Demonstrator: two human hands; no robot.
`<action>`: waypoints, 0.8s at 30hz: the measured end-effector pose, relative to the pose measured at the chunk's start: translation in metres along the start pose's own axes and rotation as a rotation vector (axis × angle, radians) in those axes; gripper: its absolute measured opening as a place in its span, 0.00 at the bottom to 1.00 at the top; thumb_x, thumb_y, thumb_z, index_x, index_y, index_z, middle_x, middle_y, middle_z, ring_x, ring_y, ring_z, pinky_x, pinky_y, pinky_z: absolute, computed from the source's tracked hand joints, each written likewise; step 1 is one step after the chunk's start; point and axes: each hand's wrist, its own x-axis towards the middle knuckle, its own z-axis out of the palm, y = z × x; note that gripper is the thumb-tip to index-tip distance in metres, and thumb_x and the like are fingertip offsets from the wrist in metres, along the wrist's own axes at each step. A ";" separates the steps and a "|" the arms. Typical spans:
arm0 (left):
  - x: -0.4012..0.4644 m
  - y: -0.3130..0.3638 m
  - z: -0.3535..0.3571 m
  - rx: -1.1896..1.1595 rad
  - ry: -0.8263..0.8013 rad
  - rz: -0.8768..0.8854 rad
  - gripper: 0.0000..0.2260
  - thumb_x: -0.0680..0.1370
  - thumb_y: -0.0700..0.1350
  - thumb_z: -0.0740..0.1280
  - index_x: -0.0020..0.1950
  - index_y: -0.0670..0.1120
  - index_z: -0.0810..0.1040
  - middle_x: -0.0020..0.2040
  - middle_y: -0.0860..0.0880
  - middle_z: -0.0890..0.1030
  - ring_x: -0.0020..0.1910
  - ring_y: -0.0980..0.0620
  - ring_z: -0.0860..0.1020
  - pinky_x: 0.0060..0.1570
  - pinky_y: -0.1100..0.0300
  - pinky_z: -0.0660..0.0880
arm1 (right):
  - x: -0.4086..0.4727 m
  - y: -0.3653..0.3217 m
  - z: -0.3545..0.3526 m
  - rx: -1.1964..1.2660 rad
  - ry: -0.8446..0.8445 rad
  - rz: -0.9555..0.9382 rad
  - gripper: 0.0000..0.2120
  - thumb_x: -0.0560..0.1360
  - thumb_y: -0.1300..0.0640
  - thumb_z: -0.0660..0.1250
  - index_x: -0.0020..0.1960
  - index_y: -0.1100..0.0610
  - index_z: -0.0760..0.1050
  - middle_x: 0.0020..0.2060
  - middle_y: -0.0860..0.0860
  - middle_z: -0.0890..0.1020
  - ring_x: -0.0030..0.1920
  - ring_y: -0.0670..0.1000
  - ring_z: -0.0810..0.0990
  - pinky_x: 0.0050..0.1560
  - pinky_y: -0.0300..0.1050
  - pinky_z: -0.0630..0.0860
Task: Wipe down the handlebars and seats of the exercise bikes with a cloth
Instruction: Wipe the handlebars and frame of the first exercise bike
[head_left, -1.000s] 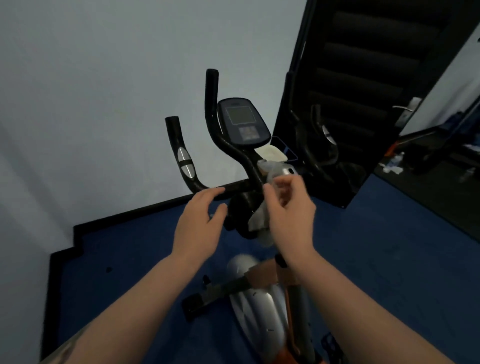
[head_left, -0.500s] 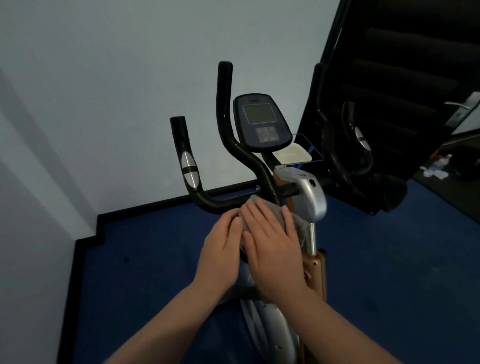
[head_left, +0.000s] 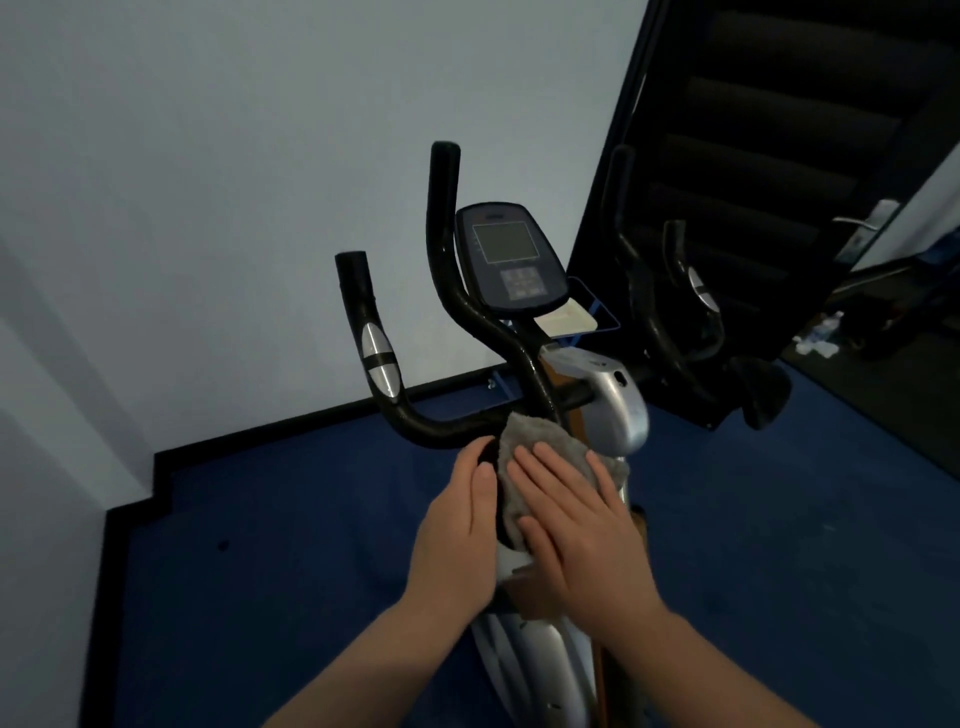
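Fingers (head_left: 550, 467) of my right hand (head_left: 587, 535) lie flat, pressing the cloth (head_left: 540, 436) onto the handlebars (head_left: 452, 423) at the centre; left hand (head_left: 457, 525) steadies beside it (seat's hidden). Next, probably slide outward along the grips.

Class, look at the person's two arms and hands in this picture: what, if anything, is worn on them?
Nothing that shows. The left hand and right hand are bare: no gloves, rings or watch visible. Both forearms are bare to the picture's lower edge, with no sleeve or cuff in view. The light is dim, so small details could be missed.
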 end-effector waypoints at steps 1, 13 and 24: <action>0.000 0.001 -0.002 0.023 -0.003 -0.008 0.20 0.81 0.59 0.49 0.70 0.58 0.68 0.58 0.64 0.78 0.58 0.66 0.76 0.61 0.59 0.73 | 0.005 0.003 -0.004 -0.012 -0.032 -0.034 0.21 0.84 0.51 0.49 0.72 0.55 0.68 0.71 0.48 0.70 0.74 0.47 0.63 0.75 0.53 0.57; 0.004 0.002 0.007 0.070 0.174 0.056 0.15 0.81 0.50 0.52 0.62 0.56 0.76 0.54 0.57 0.81 0.55 0.56 0.79 0.56 0.48 0.76 | 0.006 0.017 -0.003 0.173 -0.001 -0.056 0.19 0.82 0.54 0.55 0.70 0.58 0.71 0.70 0.51 0.72 0.75 0.48 0.62 0.74 0.48 0.61; 0.004 -0.005 0.016 0.082 0.316 0.042 0.16 0.81 0.51 0.53 0.61 0.55 0.78 0.56 0.57 0.81 0.58 0.54 0.78 0.59 0.46 0.75 | 0.011 0.032 0.013 0.468 0.104 -0.092 0.18 0.79 0.52 0.62 0.66 0.58 0.76 0.67 0.50 0.75 0.73 0.47 0.66 0.72 0.42 0.65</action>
